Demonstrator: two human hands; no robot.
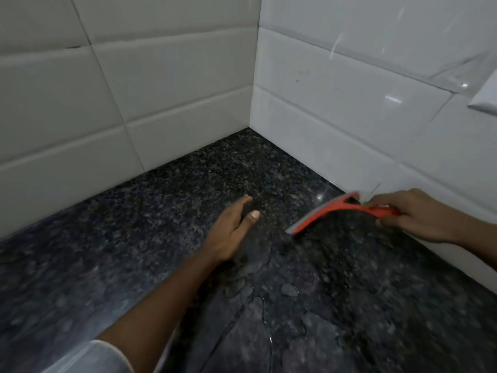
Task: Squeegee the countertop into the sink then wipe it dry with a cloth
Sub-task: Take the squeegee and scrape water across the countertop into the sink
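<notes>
1. We see the orange squeegee (326, 211) at the right, blade down on the dark speckled countertop (161, 211), just beside the right white tiled wall (336, 98).
2. Our right hand (414, 214) has its fingers curled round the handle; our left hand (231, 230) lies flat, fingers extended, holding nothing.
3. Water patches (289, 289) lie nearer us.

Left hand (231, 230) lies flat, fingers extended; right hand (414, 215) is closed in a grip.
</notes>
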